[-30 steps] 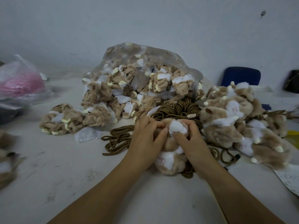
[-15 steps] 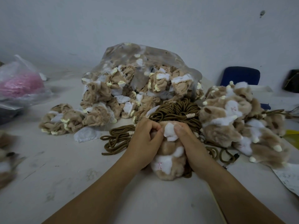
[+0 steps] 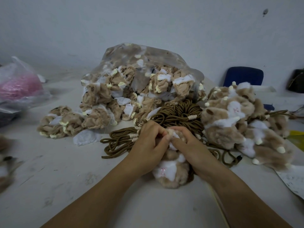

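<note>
Tan plush toy [image 3: 171, 171] on the worktop [image 3: 82, 186], its top gripped by left hand [image 3: 148, 143] and right hand [image 3: 189, 145]; brown cords [image 3: 174, 114] at 12 o'clock.

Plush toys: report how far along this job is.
Looks done: the pile of fur-side-out plush toys at right. In hand: left hand and right hand grip one plush toy. Left: the clear bag of inside-out skins and the small heap beside it.

cords [image 3: 177, 112] before bag [image 3: 148, 63] | finished toys [image 3: 238, 129] right of cords
</note>
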Motion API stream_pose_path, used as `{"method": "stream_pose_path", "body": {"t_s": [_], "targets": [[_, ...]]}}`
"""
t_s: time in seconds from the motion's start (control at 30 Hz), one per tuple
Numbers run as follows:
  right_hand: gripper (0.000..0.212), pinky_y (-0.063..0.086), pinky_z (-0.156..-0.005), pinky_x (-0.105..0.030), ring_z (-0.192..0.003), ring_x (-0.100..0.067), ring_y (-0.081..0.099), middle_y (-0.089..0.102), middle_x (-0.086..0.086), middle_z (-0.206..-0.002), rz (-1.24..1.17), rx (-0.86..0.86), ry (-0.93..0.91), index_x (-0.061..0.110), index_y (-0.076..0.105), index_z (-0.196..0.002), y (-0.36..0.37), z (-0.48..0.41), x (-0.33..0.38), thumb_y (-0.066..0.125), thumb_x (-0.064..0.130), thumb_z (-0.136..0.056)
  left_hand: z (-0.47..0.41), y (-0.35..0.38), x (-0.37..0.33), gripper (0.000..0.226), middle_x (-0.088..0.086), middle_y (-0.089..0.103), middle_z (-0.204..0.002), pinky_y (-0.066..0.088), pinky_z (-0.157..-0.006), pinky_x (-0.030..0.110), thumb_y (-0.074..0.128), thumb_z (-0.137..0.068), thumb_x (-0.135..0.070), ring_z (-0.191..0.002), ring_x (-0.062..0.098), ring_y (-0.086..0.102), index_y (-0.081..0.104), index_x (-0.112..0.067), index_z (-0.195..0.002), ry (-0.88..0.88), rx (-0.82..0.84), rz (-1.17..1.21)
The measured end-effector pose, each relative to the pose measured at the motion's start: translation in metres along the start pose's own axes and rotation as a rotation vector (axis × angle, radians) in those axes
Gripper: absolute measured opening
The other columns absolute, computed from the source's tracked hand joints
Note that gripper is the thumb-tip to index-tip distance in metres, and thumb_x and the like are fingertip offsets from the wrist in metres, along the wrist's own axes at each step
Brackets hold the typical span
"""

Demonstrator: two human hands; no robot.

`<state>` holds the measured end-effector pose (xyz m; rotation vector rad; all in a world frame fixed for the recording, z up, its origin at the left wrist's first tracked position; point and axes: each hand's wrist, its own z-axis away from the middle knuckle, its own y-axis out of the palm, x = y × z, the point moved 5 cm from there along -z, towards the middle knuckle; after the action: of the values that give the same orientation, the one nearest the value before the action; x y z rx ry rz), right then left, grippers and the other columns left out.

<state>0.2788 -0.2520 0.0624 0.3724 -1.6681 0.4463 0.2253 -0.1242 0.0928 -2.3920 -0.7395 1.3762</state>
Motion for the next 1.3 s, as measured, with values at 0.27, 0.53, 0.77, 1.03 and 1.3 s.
{"method": "stream_pose_path", "body": {"t_s": [0.27, 0.53, 0.77, 1.03, 1.3], "targets": [[0.016, 0.052, -0.062, -0.018, -0.085, -0.004, 0.068, 0.071, 0.004, -0.096, 0.035, -0.061, 0.105, 0.029, 0.063, -0.103, -0.003, 0.001, 0.0, 0.055, 0.025, -0.09, 0.001, 0.005, -0.002, 0.01, -0.008, 0.049, -0.092, 0.034, -0.078, 0.013, 0.059, -0.095, -0.01, -0.091, 0.007, 0.047, 0.056, -0.013, -0.086, 0.031, 0.039, -0.013], [0.032, 0.043, -0.104, -0.042, -0.118, -0.029, 0.058, 0.064, -0.017, -0.122, -0.379, 0.083, 0.159, 0.008, 0.06, -0.123, 0.007, 0.002, 0.003, 0.046, 0.019, -0.097, -0.003, -0.007, 0.01, 0.01, -0.006, 0.053, -0.094, 0.037, -0.077, 0.008, 0.057, -0.097, -0.017, -0.084, -0.003, 0.049, 0.056, -0.017, -0.087, -0.134, -0.074, 0.11], [0.019, 0.051, -0.09, -0.042, -0.102, -0.028, 0.066, 0.071, -0.015, -0.106, -0.119, -0.002, 0.149, 0.017, 0.065, -0.11, 0.001, 0.003, 0.004, 0.056, 0.017, -0.093, 0.0, 0.001, 0.007, 0.015, -0.009, 0.051, -0.091, 0.036, -0.076, 0.009, 0.06, -0.096, -0.017, -0.084, 0.001, 0.048, 0.055, -0.022, -0.083, -0.056, 0.0, 0.081], [0.013, 0.051, -0.07, -0.022, -0.085, -0.003, 0.065, 0.07, 0.011, -0.089, 0.157, -0.183, 0.031, 0.034, 0.065, -0.093, -0.004, 0.001, 0.005, 0.056, 0.038, -0.084, -0.001, 0.001, 0.008, 0.012, -0.009, 0.052, -0.092, 0.037, -0.074, 0.008, 0.059, -0.096, -0.018, -0.083, -0.001, 0.05, 0.056, -0.02, -0.085, -0.083, -0.019, 0.079], [0.036, 0.054, -0.084, -0.025, -0.109, -0.014, 0.064, 0.068, 0.005, -0.114, -0.148, 0.079, -0.024, 0.033, 0.06, -0.115, 0.014, 0.005, 0.008, 0.071, 0.04, -0.081, 0.001, -0.004, 0.022, 0.009, 0.004, 0.07, -0.098, 0.055, -0.078, 0.032, 0.057, -0.097, -0.027, -0.091, 0.016, 0.066, 0.063, -0.021, -0.093, -0.406, -0.111, 0.394]]}}
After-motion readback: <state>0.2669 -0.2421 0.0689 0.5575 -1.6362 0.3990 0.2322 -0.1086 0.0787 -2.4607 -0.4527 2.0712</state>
